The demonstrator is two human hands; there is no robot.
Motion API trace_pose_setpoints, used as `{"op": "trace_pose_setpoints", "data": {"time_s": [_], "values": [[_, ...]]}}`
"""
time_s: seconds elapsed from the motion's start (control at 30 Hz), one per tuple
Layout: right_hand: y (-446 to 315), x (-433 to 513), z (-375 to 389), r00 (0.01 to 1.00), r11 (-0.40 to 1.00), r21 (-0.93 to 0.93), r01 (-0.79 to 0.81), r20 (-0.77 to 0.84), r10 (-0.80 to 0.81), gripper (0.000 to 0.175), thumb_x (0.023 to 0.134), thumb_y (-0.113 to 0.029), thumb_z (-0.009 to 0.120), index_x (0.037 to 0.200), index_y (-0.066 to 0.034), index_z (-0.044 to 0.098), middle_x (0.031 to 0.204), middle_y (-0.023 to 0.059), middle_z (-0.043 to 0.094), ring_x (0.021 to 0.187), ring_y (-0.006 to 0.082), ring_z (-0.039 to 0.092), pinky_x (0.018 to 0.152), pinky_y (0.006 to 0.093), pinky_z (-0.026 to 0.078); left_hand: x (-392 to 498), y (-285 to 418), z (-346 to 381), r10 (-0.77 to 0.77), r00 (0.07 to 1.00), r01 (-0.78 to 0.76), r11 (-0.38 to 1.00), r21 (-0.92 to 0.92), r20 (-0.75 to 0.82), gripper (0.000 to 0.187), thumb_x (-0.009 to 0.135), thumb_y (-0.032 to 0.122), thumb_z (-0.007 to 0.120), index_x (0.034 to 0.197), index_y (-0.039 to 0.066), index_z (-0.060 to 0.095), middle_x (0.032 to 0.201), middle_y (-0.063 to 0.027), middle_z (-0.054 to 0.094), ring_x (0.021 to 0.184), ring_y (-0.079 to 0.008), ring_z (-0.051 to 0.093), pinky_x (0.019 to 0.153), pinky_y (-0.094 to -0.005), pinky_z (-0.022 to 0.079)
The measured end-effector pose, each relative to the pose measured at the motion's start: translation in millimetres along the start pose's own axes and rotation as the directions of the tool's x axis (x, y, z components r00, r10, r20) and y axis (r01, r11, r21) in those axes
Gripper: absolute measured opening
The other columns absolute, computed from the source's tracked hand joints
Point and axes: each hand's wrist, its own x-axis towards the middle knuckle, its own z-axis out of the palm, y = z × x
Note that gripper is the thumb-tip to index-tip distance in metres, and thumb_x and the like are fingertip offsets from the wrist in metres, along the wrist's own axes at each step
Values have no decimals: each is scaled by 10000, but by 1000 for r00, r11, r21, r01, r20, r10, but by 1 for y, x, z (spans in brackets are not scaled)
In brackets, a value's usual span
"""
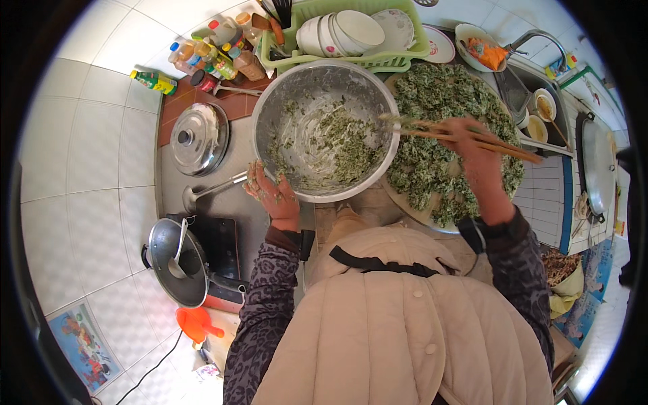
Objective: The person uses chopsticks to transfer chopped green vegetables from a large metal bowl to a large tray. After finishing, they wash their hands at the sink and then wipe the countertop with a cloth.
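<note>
In front of me a large metal basin [324, 195] holds a chopped green mixture [352, 152], with pale floury streaks smeared over its inside. My left hand [276, 200], fingers spread and flecked with green bits, is at the basin's lower left rim; whether it grips the rim I cannot tell. Long wooden chopsticks [511, 149] are held in my right hand [473, 152], slightly blurred. Their tips reach the basin's right rim and carry some green bits. Under that hand, a round board or tray [400, 200] bears a thick spread of green, flour-coated leafy pieces [430, 177].
Left of the basin are a lidded pot [200, 136], a ladle [212, 190] and a wok [177, 263]. Several bottles [217, 55] and a green dish rack [334, 63] with bowls line the back. A sink [562, 101] with dishes is at the right.
</note>
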Motion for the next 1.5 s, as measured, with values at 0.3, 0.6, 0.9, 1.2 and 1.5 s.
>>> {"op": "trace_pose_setpoints", "data": {"time_s": [0.3,0.6,0.9,1.2,1.5], "values": [[111,42,74,979,834,-542,-106,91,183,288,865,-260,603,800,20,610,615,67,547,531,141,475,497,336,381,-1,-9,19,6,999,-3,998,-68,36,566,875,354,511,1322,32,384,1345,-170,377,1285,-335,310,1056,-549,74],[139,49,89,881,861,-201,-467,-26,472,252,874,-198,616,901,51,599,777,101,624,705,173,609,607,295,500,2,-5,15,54,998,-50,993,-105,39,574,888,410,465,1319,36,394,1348,-175,376,1289,-352,304,1050,-562,92],[130,30,149,900,870,-275,-410,36,435,241,840,-211,653,850,24,600,727,63,599,637,127,557,550,278,451,3,-6,14,41,998,-34,992,-123,54,530,887,382,448,1280,27,440,1352,-171,371,1288,-339,310,1053,-554,100],[79,48,144,952,918,-299,-261,75,296,292,870,-245,626,965,29,595,876,114,651,792,153,638,665,251,528,3,-12,11,77,997,-71,981,-183,22,510,879,249,472,1321,14,373,1346,-187,380,1280,-347,319,1065,-520,83],[104,44,153,958,948,-157,-276,34,284,253,884,-218,604,909,33,587,769,87,628,640,125,590,556,248,484,22,-30,13,-16,999,7,987,-163,-49,504,891,299,453,1300,13,385,1335,-179,393,1281,-350,315,1056,-535,86]]}}
